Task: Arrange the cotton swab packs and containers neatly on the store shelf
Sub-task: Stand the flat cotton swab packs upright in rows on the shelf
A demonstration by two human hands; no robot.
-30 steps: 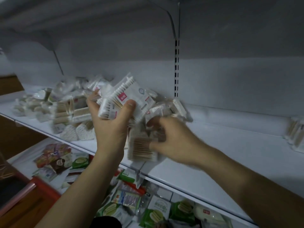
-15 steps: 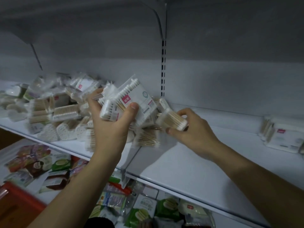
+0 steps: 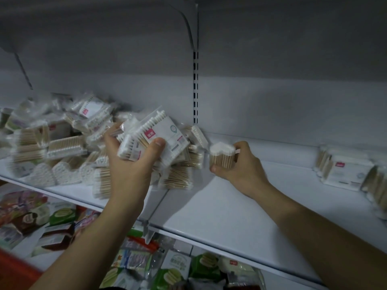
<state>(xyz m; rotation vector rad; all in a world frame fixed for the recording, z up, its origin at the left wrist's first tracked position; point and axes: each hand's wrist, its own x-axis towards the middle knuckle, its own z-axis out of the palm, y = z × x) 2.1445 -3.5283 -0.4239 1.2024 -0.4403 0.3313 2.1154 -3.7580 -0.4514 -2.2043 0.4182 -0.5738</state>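
Observation:
My left hand (image 3: 130, 164) grips a stack of flat cotton swab packs (image 3: 155, 139) with white labels and red logos, held above a jumbled pile of swab packs (image 3: 62, 147) on the left of the white shelf (image 3: 219, 206). Just right of the pile, my right hand (image 3: 240, 166) holds a small heart-shaped swab container (image 3: 222, 155) over the shelf. Heart-shaped containers (image 3: 54, 174) lie at the pile's front. A neat group of packs (image 3: 345, 170) stands at the far right.
A slotted upright (image 3: 195, 86) runs up the back wall behind the hands. A divider seam (image 3: 161, 199) splits the shelf board below my left wrist. Green and assorted packaged goods (image 3: 167, 268) fill the lower shelf.
My right hand has lifted a heart-shaped swab container out of the pile and carried it rightward. My left hand keeps its stack; the view has shifted right.

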